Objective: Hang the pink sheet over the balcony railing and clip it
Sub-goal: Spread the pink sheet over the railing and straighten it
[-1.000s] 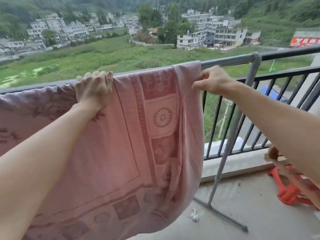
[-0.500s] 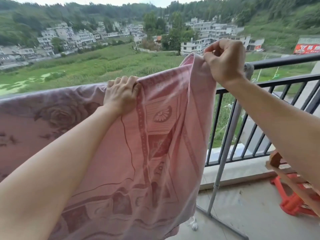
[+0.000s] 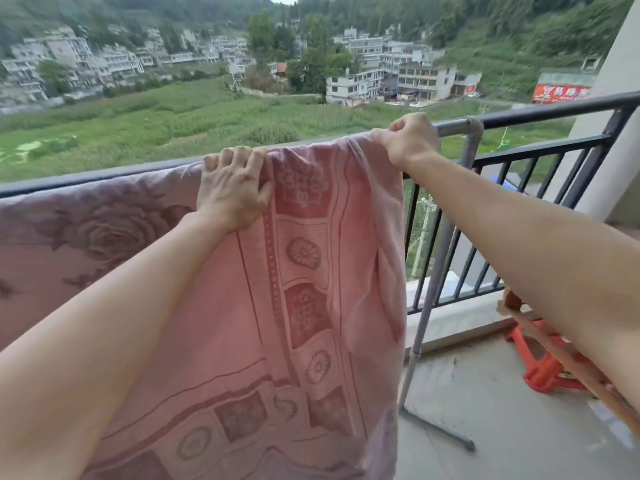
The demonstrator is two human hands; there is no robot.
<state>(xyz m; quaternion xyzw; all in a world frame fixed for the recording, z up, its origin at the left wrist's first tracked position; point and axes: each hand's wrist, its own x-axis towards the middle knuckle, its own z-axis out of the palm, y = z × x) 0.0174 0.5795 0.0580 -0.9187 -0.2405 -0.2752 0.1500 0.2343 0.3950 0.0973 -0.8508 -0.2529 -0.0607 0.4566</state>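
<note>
Balcony over green fields: the sheet (image 3: 304, 271) hangs over the rail (image 3: 540, 114). Left hand (image 3: 232, 188) lies flat, fingers spread, on its top edge; right hand (image 3: 410, 140) pinches the corner.

pink sheet (image 3: 304, 271) draped over grey rail (image 3: 453, 126) | left hand (image 3: 232, 192) flat on it | right hand (image 3: 410, 140) pinching its top corner
</note>
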